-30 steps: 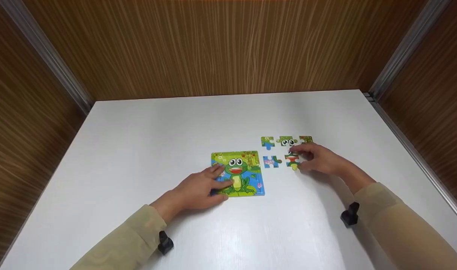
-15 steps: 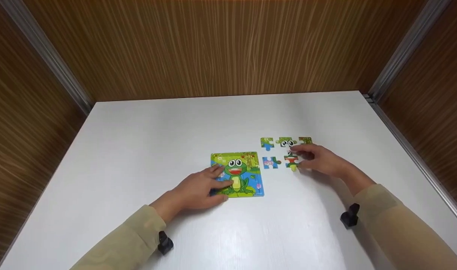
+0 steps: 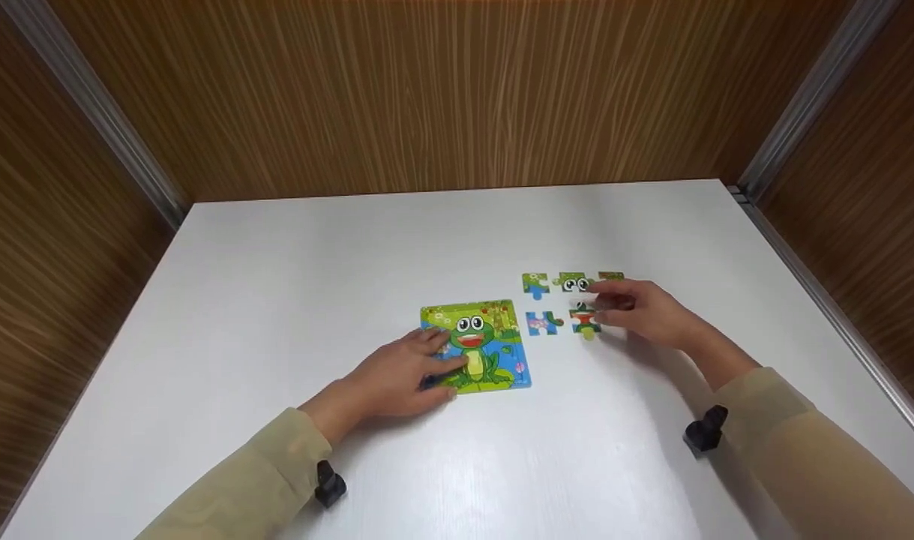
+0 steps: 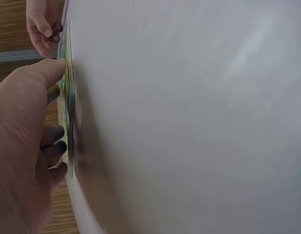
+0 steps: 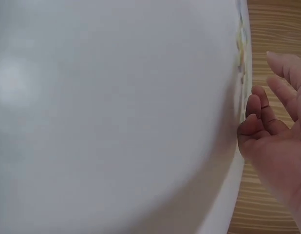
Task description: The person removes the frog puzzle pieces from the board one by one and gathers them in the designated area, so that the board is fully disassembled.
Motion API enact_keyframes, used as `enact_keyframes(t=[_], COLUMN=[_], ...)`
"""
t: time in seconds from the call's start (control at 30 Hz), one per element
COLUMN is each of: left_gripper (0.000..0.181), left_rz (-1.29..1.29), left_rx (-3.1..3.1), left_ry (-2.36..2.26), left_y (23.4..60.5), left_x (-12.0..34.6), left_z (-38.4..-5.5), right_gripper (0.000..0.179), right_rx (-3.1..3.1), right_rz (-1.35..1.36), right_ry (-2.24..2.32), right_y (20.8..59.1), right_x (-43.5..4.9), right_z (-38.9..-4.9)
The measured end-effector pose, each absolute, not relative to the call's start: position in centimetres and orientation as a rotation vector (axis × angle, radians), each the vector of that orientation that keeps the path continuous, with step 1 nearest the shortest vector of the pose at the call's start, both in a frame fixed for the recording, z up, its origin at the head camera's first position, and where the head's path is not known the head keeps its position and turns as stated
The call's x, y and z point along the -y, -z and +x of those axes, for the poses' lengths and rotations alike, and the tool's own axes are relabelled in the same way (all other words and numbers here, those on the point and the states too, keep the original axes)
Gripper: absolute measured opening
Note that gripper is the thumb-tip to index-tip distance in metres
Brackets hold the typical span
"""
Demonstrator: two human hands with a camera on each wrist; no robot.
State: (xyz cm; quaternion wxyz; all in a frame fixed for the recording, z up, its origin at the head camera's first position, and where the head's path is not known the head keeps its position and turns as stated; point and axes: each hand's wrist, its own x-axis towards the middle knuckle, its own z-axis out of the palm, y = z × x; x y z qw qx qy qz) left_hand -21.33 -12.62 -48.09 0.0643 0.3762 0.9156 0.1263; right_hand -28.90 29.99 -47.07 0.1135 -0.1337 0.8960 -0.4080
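Note:
My left hand [image 3: 408,375] rests with spread fingers on the lower left of a square frog picture puzzle [image 3: 494,337]. In the left wrist view the puzzle [image 4: 68,92] shows edge-on beside its fingertips. To the right lie two rows of loose jigsaw pieces. My right hand [image 3: 648,311] hovers at the right end of them, thumb and index finger apart with nothing between them. Its fingertips are close to the frog-mouth piece [image 3: 585,322] and the frog-eyes piece [image 3: 574,282]. The right wrist view shows this hand [image 5: 277,122] with its other fingers loosely bent.
A blue-green corner piece [image 3: 534,285] and a pink-flower piece [image 3: 542,324] lie just right of the puzzle. Another piece [image 3: 611,276] is partly behind the right hand. Wood-grain panels [image 3: 457,90] wall the white table [image 3: 314,255] at the back and both sides.
My right hand has shifted slightly up and right, its index finger and thumb drawing back from the frog-mouth piece. The left hand stays on the puzzle, which has barely turned.

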Motion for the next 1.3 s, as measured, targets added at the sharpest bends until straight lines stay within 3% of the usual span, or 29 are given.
enact_keyframes(t=[0.33,0.67,1.3], left_gripper=[0.057,0.058,0.053], left_rz=[1.149,1.151,1.169], left_rx=[-2.727,-2.694,-2.681], left_ry=[-0.33,-0.284,-0.335], left_y=[47.3,47.9,47.9], left_x=[10.4,9.9,9.9], left_z=[-21.2,-21.5,-21.7], right_gripper=[0.046,0.044,0.045], right_rx=[-2.646,-2.563,-2.504], right_rz=[-0.651,-0.907,-0.876], right_ry=[1.199,1.136,0.978], right_y=[44.6,45.4,47.1], right_x=[-25.5,-20.1,-16.9], right_z=[-28.5,-28.0,-27.8])
